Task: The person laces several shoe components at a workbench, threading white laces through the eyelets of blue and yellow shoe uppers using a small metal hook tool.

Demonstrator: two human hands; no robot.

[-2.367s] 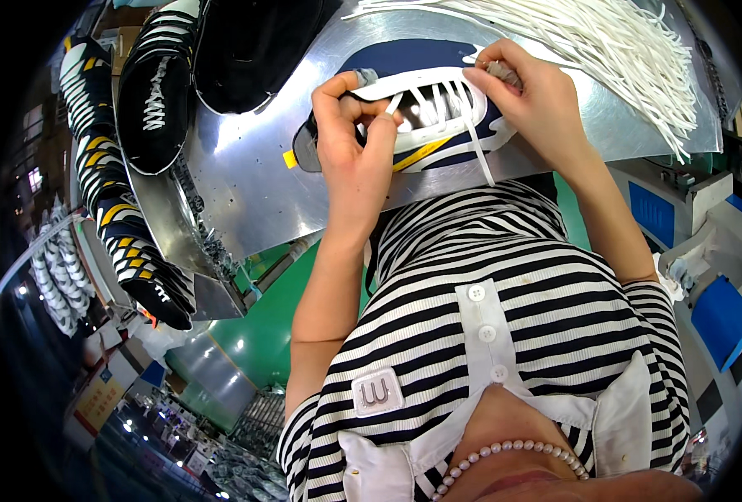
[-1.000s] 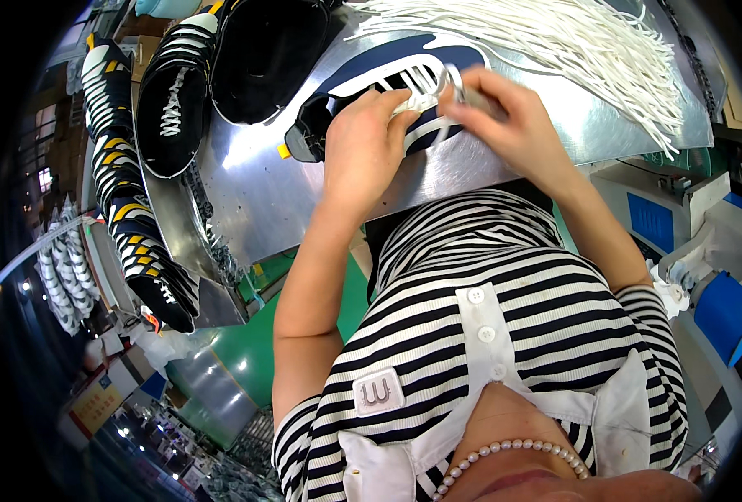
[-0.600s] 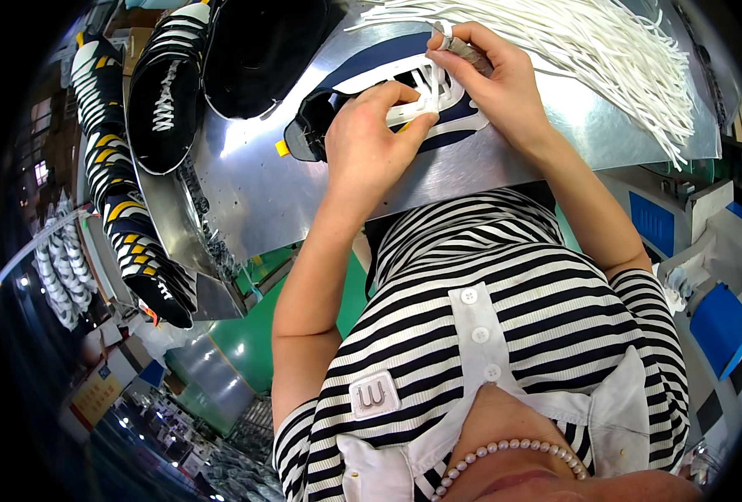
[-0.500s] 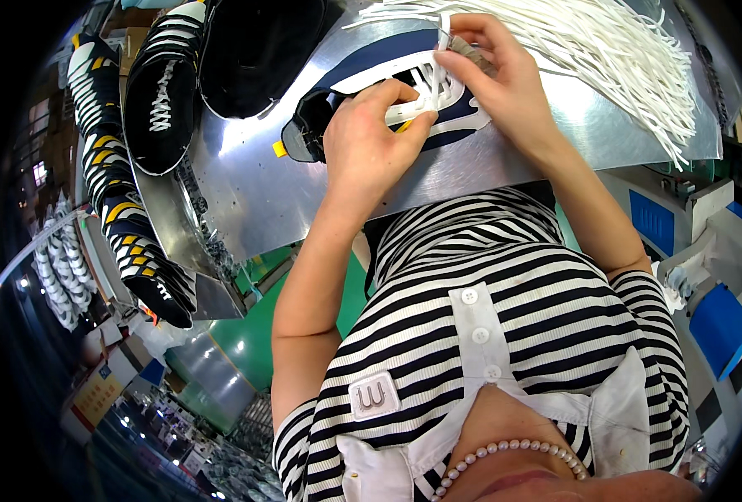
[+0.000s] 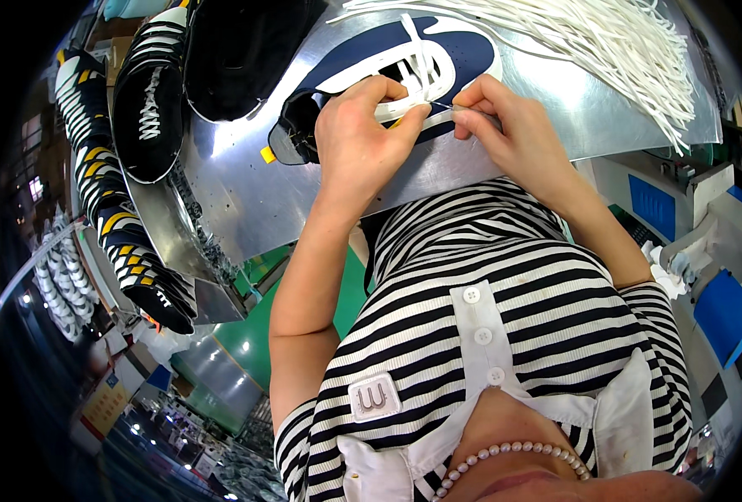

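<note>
A navy and white shoe upper (image 5: 464, 52) lies on the metal table, its toe to the right and its yellow heel tab to the left. My left hand (image 5: 362, 125) is closed on its near eyelet edge, thumb and forefinger pinched. Across the throat runs a white shoelace (image 5: 418, 52), one loose end lying over the far side. My right hand (image 5: 513, 134) pinches a thin, light-coloured strand or tool tip, too fine to tell which, close to my left fingertips at the near eyelets.
A large bundle of white laces (image 5: 613, 58) spreads over the table (image 5: 262, 201) at the far right. Black shoe uppers (image 5: 149, 125) stand at the left, one of them laced. Beyond the table's left edge hangs a row of striped uppers (image 5: 107, 188).
My right hand has let go of the raised lace and come down nearer to me, beside my left fingertips. The lace end now lies over the upper. My left hand has barely moved.
</note>
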